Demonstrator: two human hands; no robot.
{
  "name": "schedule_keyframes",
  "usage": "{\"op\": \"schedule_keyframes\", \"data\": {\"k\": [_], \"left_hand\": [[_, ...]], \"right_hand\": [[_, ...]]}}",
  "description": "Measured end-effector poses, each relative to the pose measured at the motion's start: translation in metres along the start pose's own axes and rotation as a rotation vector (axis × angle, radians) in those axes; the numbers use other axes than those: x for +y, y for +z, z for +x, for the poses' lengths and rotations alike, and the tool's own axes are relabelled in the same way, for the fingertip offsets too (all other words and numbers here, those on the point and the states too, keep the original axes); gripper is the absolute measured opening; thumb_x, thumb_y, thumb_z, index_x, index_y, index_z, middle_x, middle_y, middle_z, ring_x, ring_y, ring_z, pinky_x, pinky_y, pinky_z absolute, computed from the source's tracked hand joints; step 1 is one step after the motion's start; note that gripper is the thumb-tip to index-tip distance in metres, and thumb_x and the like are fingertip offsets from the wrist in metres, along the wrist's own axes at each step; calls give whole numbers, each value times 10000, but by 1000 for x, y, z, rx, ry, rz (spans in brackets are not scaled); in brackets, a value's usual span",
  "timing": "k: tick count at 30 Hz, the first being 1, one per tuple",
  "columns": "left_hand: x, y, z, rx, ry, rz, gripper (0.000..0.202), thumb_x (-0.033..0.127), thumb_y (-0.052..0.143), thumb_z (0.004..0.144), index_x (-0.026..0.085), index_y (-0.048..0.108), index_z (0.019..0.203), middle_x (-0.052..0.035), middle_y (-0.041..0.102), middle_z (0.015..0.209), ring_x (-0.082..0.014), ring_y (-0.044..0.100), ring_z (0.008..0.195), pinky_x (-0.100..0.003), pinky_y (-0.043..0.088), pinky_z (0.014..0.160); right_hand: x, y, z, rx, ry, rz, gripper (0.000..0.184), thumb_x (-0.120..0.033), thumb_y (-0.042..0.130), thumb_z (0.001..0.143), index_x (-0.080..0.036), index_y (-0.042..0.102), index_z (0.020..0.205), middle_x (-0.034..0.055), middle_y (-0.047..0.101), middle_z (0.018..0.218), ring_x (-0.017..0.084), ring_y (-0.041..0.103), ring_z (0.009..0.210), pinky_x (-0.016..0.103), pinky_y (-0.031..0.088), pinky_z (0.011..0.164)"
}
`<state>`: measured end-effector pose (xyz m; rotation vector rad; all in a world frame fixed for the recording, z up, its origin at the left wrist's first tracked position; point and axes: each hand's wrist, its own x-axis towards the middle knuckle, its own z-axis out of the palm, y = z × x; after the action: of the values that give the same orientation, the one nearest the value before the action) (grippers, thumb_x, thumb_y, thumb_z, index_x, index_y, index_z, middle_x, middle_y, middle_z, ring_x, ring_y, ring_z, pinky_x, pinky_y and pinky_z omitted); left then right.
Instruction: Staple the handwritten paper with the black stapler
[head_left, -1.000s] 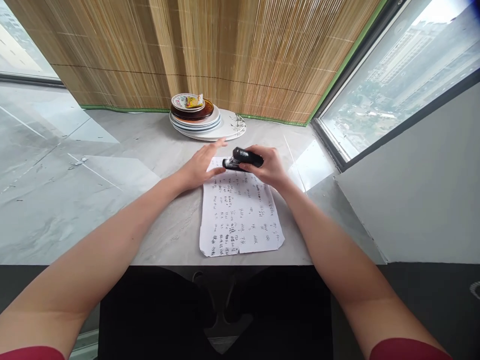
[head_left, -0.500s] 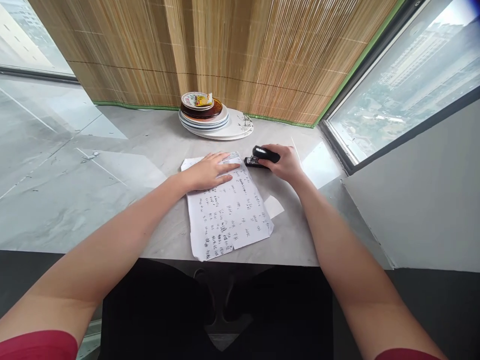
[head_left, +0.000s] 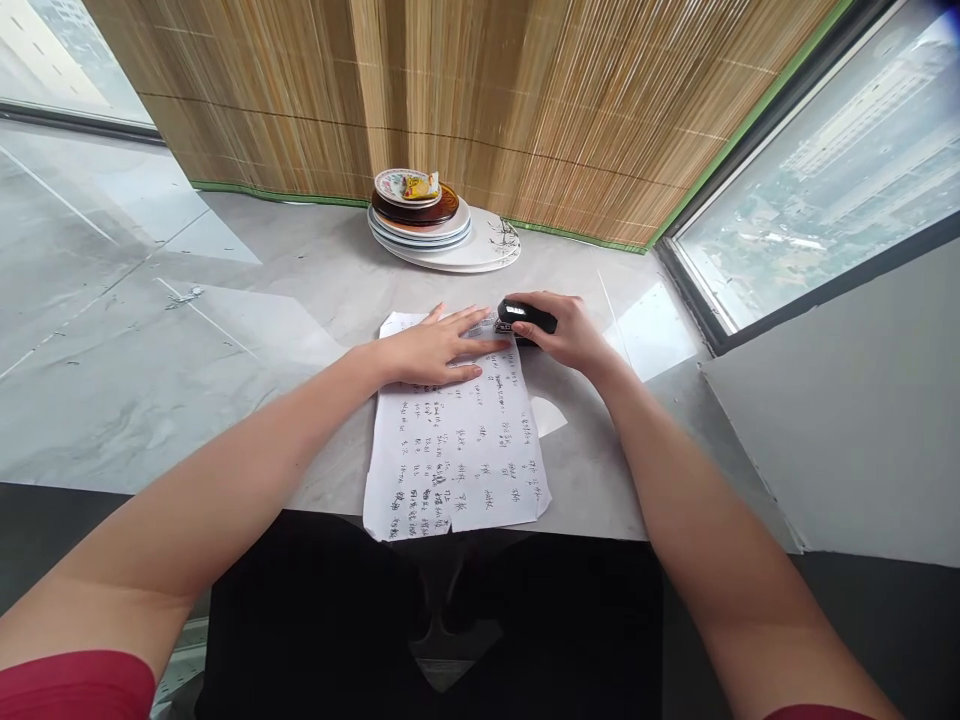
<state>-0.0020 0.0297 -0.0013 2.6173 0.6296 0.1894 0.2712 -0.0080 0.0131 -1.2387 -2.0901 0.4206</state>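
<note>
A stack of handwritten white paper sheets lies on the grey marble ledge, its near edge hanging slightly over the ledge's front. My left hand rests flat on the top of the sheets, fingers stretched out. My right hand is wrapped around a black stapler set at the top right corner of the sheets.
A pile of plates with a small yellow packet on top stands at the back against a bamboo blind. A small white paper scrap lies right of the sheets. A window and grey wall close off the right side.
The sheets have turned and slid nearer to me under my left hand. My right hand set the stapler down to the right, then brought it back to the sheets' top right corner.
</note>
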Motion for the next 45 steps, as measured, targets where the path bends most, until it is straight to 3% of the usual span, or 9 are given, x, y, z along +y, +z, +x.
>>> {"op": "schedule_keyframes", "data": {"k": [7,13,23,28,40,45], "left_hand": [[-3,2,2,39,29,-39,658,583,681,928,481,539,1563,47,308,1772,-382,150,1666,-601,133,1344],[2,0,1,12,24,-30,625,588,646,942,475,557,1550,56,304,1771,-390,146,1664,-621,90,1341],[1,2,1,7,9,-47,636,606,631,948,469,545,1563,51,300,1773,-382,120,1669,-626,31,1342],[-1,4,2,32,15,-66,648,616,668,918,458,576,1539,37,355,1748,-388,165,1659,-622,48,1343],[-4,5,3,40,15,-60,638,631,672,932,425,592,1530,50,281,1783,-379,108,1674,-595,71,1358],[-6,4,3,39,38,-40,589,586,670,943,471,596,1516,57,265,1788,-377,156,1667,-601,73,1354]], "right_hand": [[-8,13,5,-2,-32,-98,339,-302,580,989,-312,760,1276,47,751,976,262,659,964,455,477,935],[-19,18,5,-3,-1,-240,302,-246,555,983,-334,767,1179,45,731,965,276,623,987,462,419,940],[-23,20,5,-16,30,-222,256,-282,568,990,-332,765,1145,59,722,952,298,602,989,477,431,920],[-23,21,6,-12,26,-220,268,-300,567,982,-333,773,1151,66,718,938,310,593,978,494,425,914],[-35,33,7,-36,11,-395,235,-292,509,1034,-299,734,966,93,669,919,313,531,965,528,354,922],[-28,28,4,-42,-8,-403,199,-298,540,1020,-315,714,1114,89,693,978,315,567,999,504,400,914]]}}
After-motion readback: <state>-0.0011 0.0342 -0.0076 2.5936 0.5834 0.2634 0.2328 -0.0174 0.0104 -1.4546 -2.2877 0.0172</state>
